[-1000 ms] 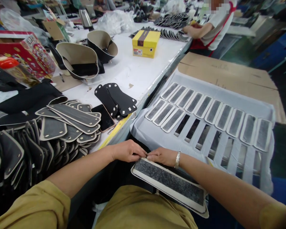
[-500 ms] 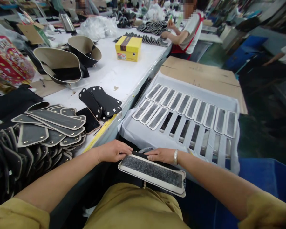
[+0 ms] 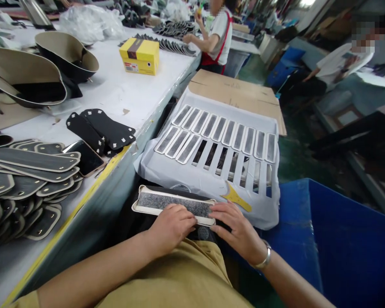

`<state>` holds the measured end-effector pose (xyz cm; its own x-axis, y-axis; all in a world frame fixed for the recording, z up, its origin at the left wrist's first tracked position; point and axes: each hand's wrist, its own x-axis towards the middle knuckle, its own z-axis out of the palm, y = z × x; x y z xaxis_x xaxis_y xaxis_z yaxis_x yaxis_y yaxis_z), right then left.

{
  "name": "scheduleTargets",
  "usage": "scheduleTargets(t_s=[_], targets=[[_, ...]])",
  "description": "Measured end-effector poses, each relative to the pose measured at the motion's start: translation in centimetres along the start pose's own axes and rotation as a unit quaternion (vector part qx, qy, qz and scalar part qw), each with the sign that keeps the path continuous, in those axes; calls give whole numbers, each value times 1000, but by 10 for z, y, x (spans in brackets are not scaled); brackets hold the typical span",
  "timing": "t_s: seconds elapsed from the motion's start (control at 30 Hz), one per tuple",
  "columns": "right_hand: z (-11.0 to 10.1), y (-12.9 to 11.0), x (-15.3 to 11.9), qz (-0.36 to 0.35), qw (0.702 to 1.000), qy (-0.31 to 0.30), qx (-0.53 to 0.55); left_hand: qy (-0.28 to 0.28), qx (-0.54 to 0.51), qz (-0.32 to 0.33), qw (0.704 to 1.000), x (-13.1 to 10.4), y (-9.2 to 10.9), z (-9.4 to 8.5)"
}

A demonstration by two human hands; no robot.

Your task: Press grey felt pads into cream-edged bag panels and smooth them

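A long panel (image 3: 170,202) with a speckled grey middle and cream edging lies across my lap, close to my body. My left hand (image 3: 175,224) has its curled fingers closed on the near edge, right of the middle. My right hand (image 3: 237,229), with a silver bracelet at the wrist, grips the right end between fingers and thumb. Something dark, partly hidden, shows along the far side of the panel. A yellow flat tool (image 3: 237,197) lies just beyond my right hand, on the front of a cloth-covered tray (image 3: 160,169).
Slotted rows of grey strips (image 3: 218,128) fill part of the tray. At left, the white table (image 3: 105,94) bears stacked grey pieces (image 3: 35,164), black pieces (image 3: 107,126), a phone (image 3: 86,156) and a yellow box (image 3: 140,56). A blue bin (image 3: 346,231) stands right; a co-worker (image 3: 214,38) is beyond.
My view has swung right. The panel has turned level, and both hands have shifted from its far edge to its near edge and right end. The yellow tool now shows.
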<state>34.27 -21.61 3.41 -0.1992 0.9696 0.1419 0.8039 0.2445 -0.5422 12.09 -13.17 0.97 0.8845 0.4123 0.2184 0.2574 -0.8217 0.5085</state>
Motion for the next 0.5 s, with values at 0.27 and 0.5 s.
scheduleTargets(t_s=[0.27, 0.5], targets=[[31, -4, -15, -15, 992, 117, -50, 36, -8, -33, 999, 2, 5, 5], [28, -8, -9, 13, 993, 110, -43, 5, 0, -76, 997, 7, 9, 10]])
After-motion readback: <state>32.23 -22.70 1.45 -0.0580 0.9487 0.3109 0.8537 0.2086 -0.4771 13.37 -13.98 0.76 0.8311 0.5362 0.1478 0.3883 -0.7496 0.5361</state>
